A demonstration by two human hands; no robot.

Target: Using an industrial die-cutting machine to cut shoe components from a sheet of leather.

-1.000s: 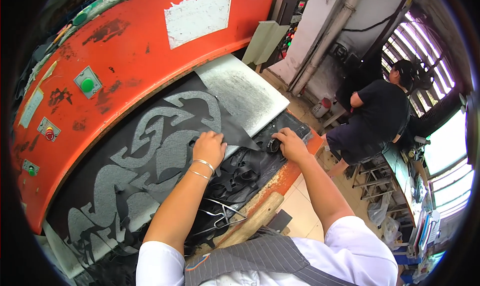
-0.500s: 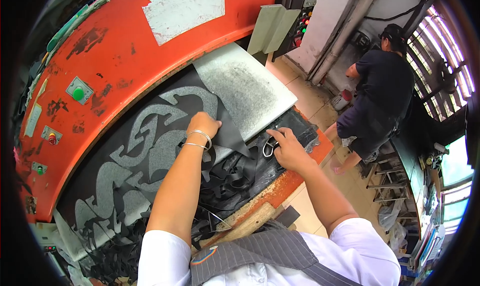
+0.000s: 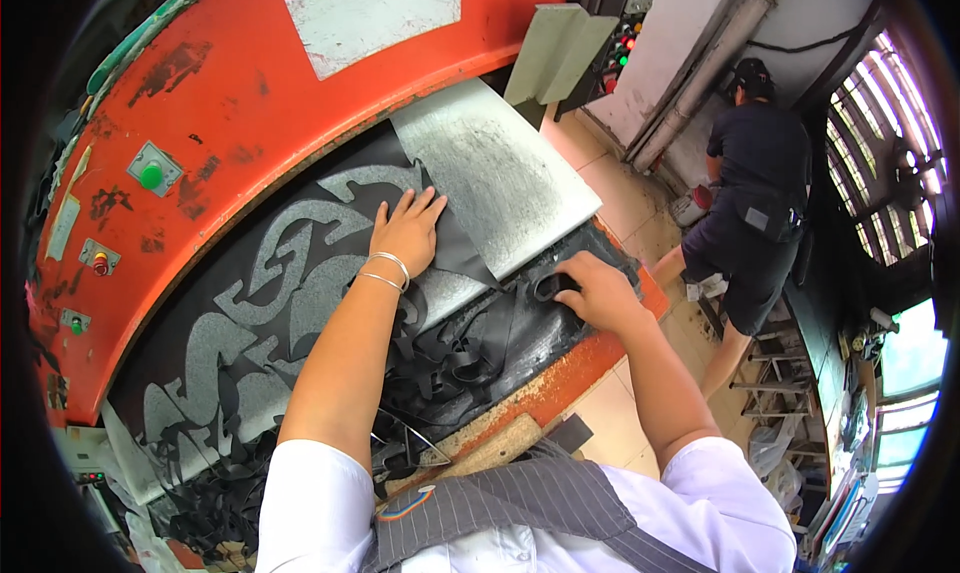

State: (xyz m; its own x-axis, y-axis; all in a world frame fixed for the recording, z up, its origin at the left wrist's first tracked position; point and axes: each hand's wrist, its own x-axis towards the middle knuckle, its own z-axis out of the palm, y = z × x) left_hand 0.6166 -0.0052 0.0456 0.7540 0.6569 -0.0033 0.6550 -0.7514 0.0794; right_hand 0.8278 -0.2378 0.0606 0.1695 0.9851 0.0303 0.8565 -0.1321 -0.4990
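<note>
My left hand (image 3: 407, 231) lies flat with its fingers spread on a dark sheet (image 3: 462, 245). Curved shapes are cut out of this sheet, and grey speckled surface (image 3: 205, 358) shows through them. The sheet covers part of a pale slab (image 3: 510, 163) under the orange machine. Over the slab's near right edge, my right hand (image 3: 605, 291) has its fingers curled and closed on a dark looped strip (image 3: 546, 286). Its palm side is hidden. Tangled dark offcut strips (image 3: 455, 348) lie between my arms.
The orange machine (image 3: 230, 93) arches over the slab, with a green button (image 3: 151, 178) on its front. A wooden bar (image 3: 490, 446) runs along the near edge. A co-worker in dark clothes (image 3: 757, 163) stands at the right, near stools (image 3: 780, 373).
My left hand has gone from closed on the sheet to flat and spread. My right hand has shifted slightly right. The co-worker has turned more away.
</note>
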